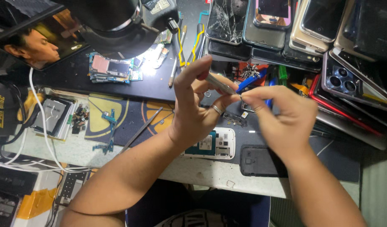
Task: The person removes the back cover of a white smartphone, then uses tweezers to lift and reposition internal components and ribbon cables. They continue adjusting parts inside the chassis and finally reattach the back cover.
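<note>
My left hand [199,105] is raised over the bench and grips a slim silver screwdriver [219,83], its tip pointing right. My right hand [279,115] meets it at the tip, thumb and forefinger pinched together on something too small to make out. A ring sits on my left hand. Below the hands lies an opened white phone [220,145] with its circuit board showing, and next to it a black back cover [258,160].
A stack of phones [281,29], some with cracked screens, fills the back right. A microscope head [113,25] hangs over circuit boards [111,67] at the back left. Tweezers [141,131], loose parts, white cables [42,126] and a tablet [36,40] lie to the left.
</note>
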